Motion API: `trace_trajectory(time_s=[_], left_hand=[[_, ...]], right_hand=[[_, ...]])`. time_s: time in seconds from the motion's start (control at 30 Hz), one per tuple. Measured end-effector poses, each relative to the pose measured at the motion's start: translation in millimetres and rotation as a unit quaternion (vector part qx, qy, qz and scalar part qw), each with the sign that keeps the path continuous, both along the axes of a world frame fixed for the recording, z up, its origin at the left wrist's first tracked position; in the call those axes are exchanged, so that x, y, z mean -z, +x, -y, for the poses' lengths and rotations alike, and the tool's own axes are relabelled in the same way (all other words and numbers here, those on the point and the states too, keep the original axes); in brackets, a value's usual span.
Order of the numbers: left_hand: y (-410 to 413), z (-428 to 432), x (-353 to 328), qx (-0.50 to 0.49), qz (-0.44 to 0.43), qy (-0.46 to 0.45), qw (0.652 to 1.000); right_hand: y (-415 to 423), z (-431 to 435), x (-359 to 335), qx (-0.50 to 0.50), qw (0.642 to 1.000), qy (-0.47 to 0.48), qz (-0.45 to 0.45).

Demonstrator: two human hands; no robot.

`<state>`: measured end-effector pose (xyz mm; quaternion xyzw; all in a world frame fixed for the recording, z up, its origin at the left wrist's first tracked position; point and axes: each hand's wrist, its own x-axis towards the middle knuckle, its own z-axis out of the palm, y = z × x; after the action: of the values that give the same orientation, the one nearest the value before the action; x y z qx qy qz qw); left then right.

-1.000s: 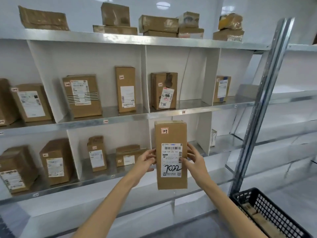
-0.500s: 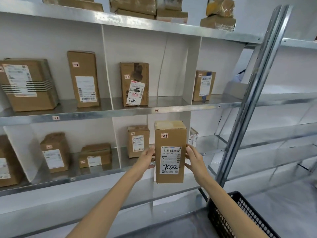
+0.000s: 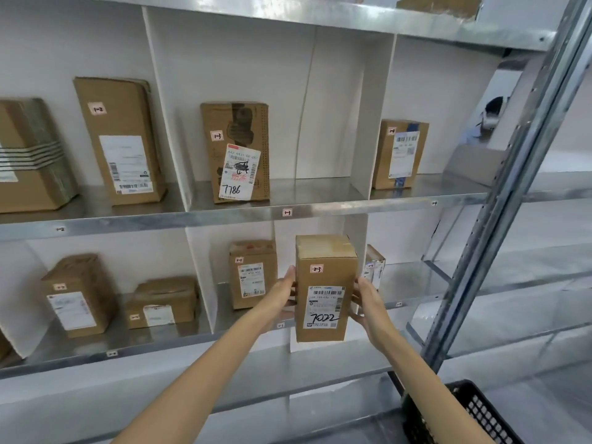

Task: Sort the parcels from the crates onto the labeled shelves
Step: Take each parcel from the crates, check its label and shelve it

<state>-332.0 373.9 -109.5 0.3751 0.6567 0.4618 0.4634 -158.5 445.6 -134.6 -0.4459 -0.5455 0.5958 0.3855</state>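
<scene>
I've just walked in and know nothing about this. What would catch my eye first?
Dead centre, a tall parcel marked 7022, with a 2-3 sticker, is held upright between the left hand and right hand, in front of the lower shelf. Up and to the left, the 7786 parcel stands alone in its compartment on the upper shelf. A black crate peeks in at the bottom right corner.

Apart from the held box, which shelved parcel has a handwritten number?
The parcel tagged 1-3, upper middle bay: 7786 in marker on its label; others show none.
</scene>
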Motion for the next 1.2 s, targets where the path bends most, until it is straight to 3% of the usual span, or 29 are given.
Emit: trace_trajectory(time_s=[0.4,0.73,1.0,1.2], left_hand=[[-46.2,-132.2,34.8,-0.026,0.094,-0.064,0.993],[-51.0,-181.1,69.1,-0.002,0.163,-0.129,0.978],[-58.7,-210.3,88.1,-0.075,0.225,-0.102,0.966],[-70.3,-231.7,95.6,-0.076,0.227,-0.086,0.967]], right_hand=[[-44.1,-128.9,-5.5,-0.053,0.997,-0.024,0.058],[-67.4,-185.9,46.9,-0.055,0.990,-0.131,-0.002],[-86.3,-225.1,70.7,-0.063,0.990,-0.121,0.040],[-101.9,-247.3,82.3,-0.054,0.991,-0.114,0.036]])
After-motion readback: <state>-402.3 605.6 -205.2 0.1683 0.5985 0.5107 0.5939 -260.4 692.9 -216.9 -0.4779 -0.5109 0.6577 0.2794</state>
